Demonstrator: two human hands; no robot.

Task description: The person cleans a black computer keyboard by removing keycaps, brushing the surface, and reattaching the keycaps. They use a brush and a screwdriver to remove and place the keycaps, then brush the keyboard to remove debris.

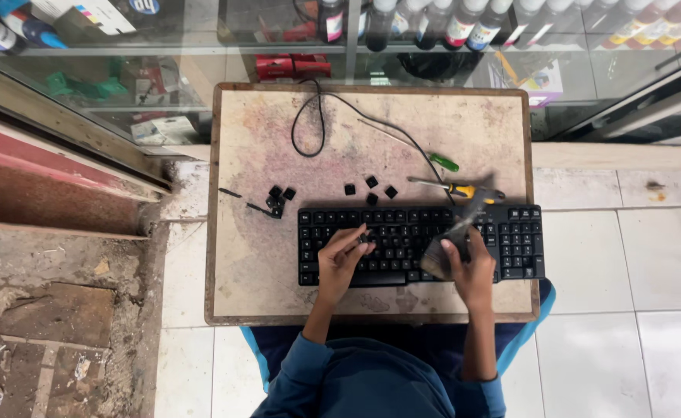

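Resting across the lower middle of the frame, the black keyboard (421,244) lies on a worn board (263,155). The left hand (343,255) pinches a small keycap (365,238) over the keys; the right hand (470,267) grips a blurred brush (455,232), likely sweeping dust. Loose keycaps (371,190) and screwdrivers (456,188) sit above. Coloured-label ink bottles (464,23) line the top; red boxes (294,66) lie below.
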